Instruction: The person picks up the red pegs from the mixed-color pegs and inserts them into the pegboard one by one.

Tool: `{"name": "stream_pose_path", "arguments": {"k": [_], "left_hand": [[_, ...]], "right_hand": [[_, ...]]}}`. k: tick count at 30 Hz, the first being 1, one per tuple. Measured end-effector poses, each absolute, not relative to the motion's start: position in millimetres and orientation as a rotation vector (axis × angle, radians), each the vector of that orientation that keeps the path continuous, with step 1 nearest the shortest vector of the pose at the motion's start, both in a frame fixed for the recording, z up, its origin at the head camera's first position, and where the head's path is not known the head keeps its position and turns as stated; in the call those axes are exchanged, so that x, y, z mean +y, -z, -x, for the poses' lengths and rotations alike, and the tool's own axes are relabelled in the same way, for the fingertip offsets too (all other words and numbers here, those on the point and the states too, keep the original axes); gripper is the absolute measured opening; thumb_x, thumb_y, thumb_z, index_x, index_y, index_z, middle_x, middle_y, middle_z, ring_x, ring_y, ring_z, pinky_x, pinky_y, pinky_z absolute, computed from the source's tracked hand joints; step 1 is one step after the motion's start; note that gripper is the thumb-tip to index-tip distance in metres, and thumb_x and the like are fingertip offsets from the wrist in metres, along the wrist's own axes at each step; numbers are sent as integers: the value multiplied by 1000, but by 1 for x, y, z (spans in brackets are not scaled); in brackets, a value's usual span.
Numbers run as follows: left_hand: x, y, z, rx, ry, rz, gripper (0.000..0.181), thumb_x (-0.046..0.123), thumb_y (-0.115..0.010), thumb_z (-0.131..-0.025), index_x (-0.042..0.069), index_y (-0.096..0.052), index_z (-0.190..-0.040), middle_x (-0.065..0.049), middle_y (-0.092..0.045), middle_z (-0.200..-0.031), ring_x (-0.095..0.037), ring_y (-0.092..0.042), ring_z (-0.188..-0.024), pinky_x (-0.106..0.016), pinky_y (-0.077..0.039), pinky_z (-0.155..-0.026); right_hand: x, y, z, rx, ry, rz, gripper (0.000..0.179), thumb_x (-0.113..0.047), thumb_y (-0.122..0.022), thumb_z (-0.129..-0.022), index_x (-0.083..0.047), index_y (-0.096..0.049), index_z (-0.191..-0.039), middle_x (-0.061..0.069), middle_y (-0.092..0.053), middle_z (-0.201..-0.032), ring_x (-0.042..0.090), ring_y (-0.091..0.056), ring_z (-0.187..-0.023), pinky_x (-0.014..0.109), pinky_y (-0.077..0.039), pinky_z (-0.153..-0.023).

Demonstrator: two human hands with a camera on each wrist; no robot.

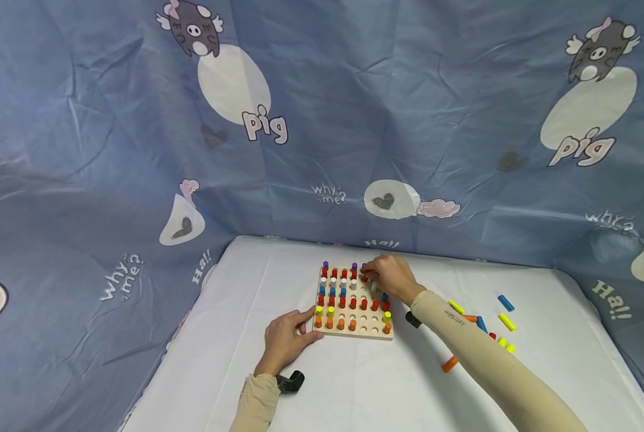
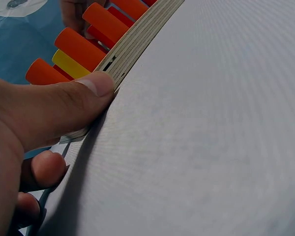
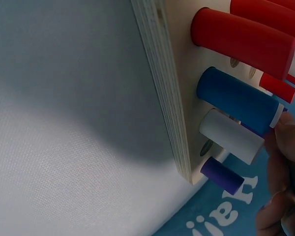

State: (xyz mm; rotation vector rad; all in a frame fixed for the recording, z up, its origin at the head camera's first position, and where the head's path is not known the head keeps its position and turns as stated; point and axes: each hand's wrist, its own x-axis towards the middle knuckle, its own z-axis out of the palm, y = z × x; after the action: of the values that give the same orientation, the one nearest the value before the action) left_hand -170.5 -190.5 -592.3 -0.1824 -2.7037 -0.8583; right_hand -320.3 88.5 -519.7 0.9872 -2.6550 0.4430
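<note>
A wooden pegboard (image 1: pixel 365 330) lies on the white surface, with rows of purple, red, white, blue, yellow and orange pegs upright in it. My left hand (image 1: pixel 284 339) grips its near left corner; in the left wrist view the thumb (image 2: pixel 96 84) presses the plywood edge. Over the far right part of the board, my right hand (image 1: pixel 392 277) has its fingers bent, pinching a red peg (image 1: pixel 364 278) in the second row from the back. Close by in the right wrist view stand a blue peg (image 3: pixel 238 98), a white peg (image 3: pixel 231 135) and a purple peg (image 3: pixel 222 175).
Loose pegs are scattered right of the board, among them a blue peg (image 1: pixel 506 302), a yellow peg (image 1: pixel 507 322) and an orange peg (image 1: pixel 450 364). Blue printed cloth (image 1: pixel 311 150) hangs behind the white table (image 1: pixel 235 288). Dark camera mounts sit at both wrists.
</note>
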Motion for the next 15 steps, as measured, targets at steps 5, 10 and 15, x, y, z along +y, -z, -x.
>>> {"name": "stream_pose_path", "arguments": {"k": [5, 10, 15], "left_hand": [[-190, 590, 173, -2719, 865, 165, 65, 53, -84, -69, 32, -67, -128, 20, -43, -61, -2, -34, -52, -25, -28, -53], [-190, 590, 173, -2733, 854, 158, 65, 54, -83, -70, 32, -67, -129, 20, -44, -61, -1, -35, -52, -24, -28, -53], [-191, 591, 171, -2738, 868, 161, 65, 55, -83, -70, 31, -67, -129, 20, -44, -61, -1, -35, -52, -24, -28, -54]], "right_hand": [[87, 519, 322, -2646, -420, -988, 15, -14, -79, -85, -20, -80, -99, -5, -72, -83, 16, -66, -80, 37, -55, -65], [86, 521, 323, -2653, -385, -991, 15, -16, -79, -85, -23, -80, -99, -6, -71, -82, 15, -65, -81, 36, -54, -65], [87, 523, 322, -2658, -384, -998, 15, -16, -78, -86, -22, -80, -100, -5, -71, -83, 16, -65, -81, 37, -55, -65]]}}
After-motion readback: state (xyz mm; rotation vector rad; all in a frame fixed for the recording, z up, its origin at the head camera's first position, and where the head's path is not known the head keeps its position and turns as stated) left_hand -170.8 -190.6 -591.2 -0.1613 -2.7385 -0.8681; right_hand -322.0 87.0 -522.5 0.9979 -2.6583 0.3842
